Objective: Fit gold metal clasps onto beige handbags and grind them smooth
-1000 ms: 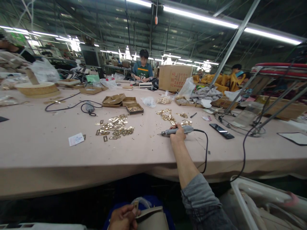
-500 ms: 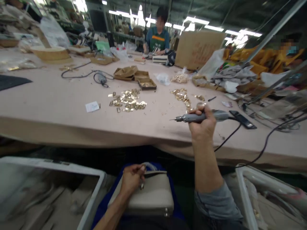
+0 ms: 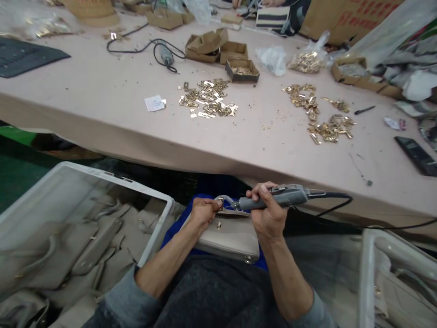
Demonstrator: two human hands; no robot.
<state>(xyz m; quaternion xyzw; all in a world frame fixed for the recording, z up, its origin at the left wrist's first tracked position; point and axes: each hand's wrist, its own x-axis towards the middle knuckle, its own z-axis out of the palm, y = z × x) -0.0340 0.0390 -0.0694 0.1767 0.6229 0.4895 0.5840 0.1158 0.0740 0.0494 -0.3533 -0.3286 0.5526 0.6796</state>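
Observation:
A light beige handbag (image 3: 228, 237) lies on my lap over blue cloth. My left hand (image 3: 203, 212) is closed at the bag's top edge, pinching a small gold metal clasp plate (image 3: 221, 203). In my right hand (image 3: 269, 216) is a grey electric screwdriver (image 3: 290, 197), its tip pointing left at the plate. Whether the tip touches the plate is too small to tell. A gold turn lock (image 3: 219, 225) shows on the bag's front, below the fingers.
On the table (image 3: 136, 118) lie gold plates (image 3: 210, 98), more gold fittings (image 3: 331, 129), small boxes (image 3: 242, 70), a second screwdriver (image 3: 166, 55) and a phone (image 3: 418, 155). White bins hold beige bags at my left (image 3: 116, 175) and right (image 3: 367, 273). The screwdriver cord (image 3: 331, 195) trails right.
My right hand has brought the screwdriver down from above the table to the bag. My left hand stays at the bag's top edge. The view has tilted downward.

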